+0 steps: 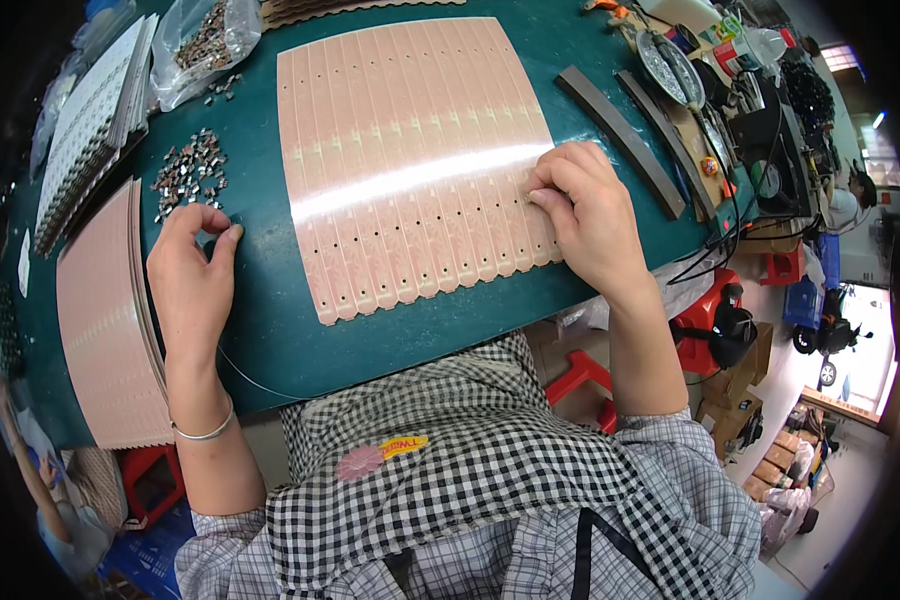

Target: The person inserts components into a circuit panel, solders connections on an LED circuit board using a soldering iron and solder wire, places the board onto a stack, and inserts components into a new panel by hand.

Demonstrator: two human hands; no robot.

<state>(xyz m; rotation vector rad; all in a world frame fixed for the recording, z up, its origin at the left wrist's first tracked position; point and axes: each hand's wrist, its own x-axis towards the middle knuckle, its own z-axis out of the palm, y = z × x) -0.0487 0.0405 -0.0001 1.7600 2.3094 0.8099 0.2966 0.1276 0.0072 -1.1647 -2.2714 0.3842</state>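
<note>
A large pink sheet [410,110] of joined narrow strips lies flat on the green table, with rows of small dark dots or holes and a scalloped near edge. My right hand [590,225] rests over its right side, thumb and forefinger pinched at the row of dots; whatever is between them is too small to name. Left of the sheet, my left hand [192,275] is closed with thumb and forefinger near each other, and I cannot make out anything in it. Just beyond it lies a loose pile of small shiny metal pieces [192,170].
A stack of pink sheets [110,330] and a stack of white sheets [95,135] stand at the left. Behind is a clear bag [210,45] of metal pieces. Two dark curved bars [620,140] lie right, beside cluttered tools and a metal dish [668,70]. A red stool [710,320] stands below.
</note>
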